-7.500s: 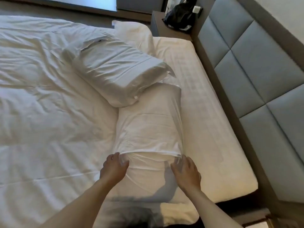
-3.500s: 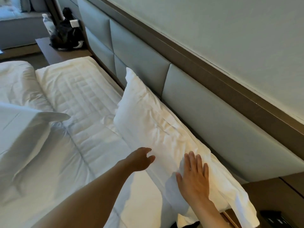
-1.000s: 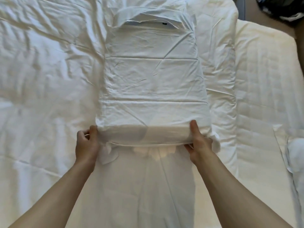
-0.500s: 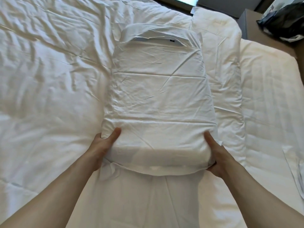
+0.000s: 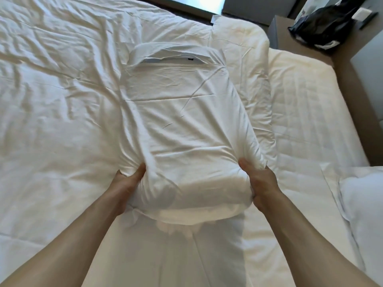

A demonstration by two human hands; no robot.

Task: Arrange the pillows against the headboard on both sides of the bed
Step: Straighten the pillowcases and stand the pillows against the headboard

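Second pillow gripped for the carry to the headboard.

Both hands, left hand (image 5: 126, 183) and right hand (image 5: 260, 183), had fingers clamped on the near end of the pillow (image 5: 186, 125) lying mid-bed; next it likely needed lifting toward three o'clock, beside the placed pillow (image 5: 360, 204).

The pillow (image 5: 182, 129) lies on the duvet (image 5: 58, 112), left of the mattress (image 5: 310, 112); the nightstand (image 5: 294, 40) stands beyond the mattress.
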